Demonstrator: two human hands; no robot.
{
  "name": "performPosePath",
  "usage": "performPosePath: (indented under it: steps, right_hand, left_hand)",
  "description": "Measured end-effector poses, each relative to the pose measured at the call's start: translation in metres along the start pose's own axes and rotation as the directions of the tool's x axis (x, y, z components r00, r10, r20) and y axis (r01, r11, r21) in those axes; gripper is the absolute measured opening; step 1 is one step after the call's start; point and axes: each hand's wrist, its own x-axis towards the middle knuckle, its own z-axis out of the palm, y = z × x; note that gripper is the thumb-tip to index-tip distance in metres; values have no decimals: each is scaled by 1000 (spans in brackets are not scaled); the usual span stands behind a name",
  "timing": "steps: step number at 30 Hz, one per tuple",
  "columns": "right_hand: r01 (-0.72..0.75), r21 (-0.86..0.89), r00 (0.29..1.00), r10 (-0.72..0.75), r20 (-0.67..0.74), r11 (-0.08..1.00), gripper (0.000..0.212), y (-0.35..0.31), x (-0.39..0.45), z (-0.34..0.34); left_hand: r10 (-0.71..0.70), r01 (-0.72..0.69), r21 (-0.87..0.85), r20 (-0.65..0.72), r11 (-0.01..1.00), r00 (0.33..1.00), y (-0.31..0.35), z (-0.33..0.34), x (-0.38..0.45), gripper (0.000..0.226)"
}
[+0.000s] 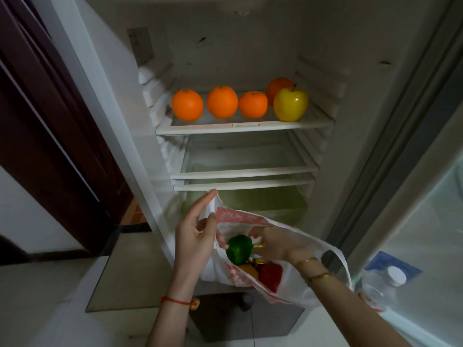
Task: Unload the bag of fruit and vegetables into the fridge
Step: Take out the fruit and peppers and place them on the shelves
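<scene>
A white plastic bag (300,284) with red print hangs open in front of the open fridge. My left hand (195,236) pinches the bag's left rim and holds it up. My right hand (273,242) is inside the bag's mouth, fingers around a green pepper (239,249). Below it in the bag lie a red pepper (271,274) and a yellow-orange fruit (249,271). On the fridge's top shelf (245,127) stand several oranges (187,105) and a yellow apple (290,103).
Two bare glass shelves (245,171) sit below the top one, above a greenish crisper drawer (250,199). The fridge door (413,221) stands open at right with a capped bottle (390,279) in its rack. A dark wooden door (50,121) is at left.
</scene>
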Motion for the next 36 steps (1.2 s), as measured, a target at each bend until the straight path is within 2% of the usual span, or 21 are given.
performPosePath:
  steps: [2,8,12,14,17,20,25,27,30,33,36]
  right_hand:
    - [35,-83,999,-34,9,996,51,2,12,19]
    - [47,-190,997,-35,65,981,66,4,49,55]
    - [118,-91,989,-108,105,989,60,-5,51,61]
    - [125,-138,990,-114,86,982,61,-4,58,67]
    - [121,-316,992,-101,79,941,65,-2,66,74]
    - [133,-335,989,-104,102,933,63,-1,67,72]
    - [47,-51,997,-43,63,998,48,-1,65,60]
    - [20,99,996,-29,89,995,57,-3,59,50]
    - [28,258,998,-41,45,966,80,-4,49,27]
    - [81,339,996,-67,-51,938,66,-12,40,-10]
    - [147,531,985,-75,-155,835,56,-32,27,-50]
  left_hand:
    - [3,-3,2,0,1000,1000,1,-2,-4,48]
    - [23,-23,16,24,1000,999,3,-7,-11,47]
    - [8,-9,48,32,999,999,1,-13,-14,47]
    - [10,-13,63,38,998,999,-2,-17,-14,48]
    - [0,-2,53,41,999,999,-4,-20,-12,50]
    - [3,-5,36,47,999,999,-2,-19,-8,50]
    - [12,-14,44,64,999,998,0,-17,-1,50]
    - [11,-13,42,65,999,998,0,-14,2,50]
    - [-5,4,22,42,1000,999,-1,-12,8,48]
    - [-13,13,0,26,1000,1000,-2,-9,17,46]
    - [-17,18,-24,17,1000,1000,-3,-5,26,47]
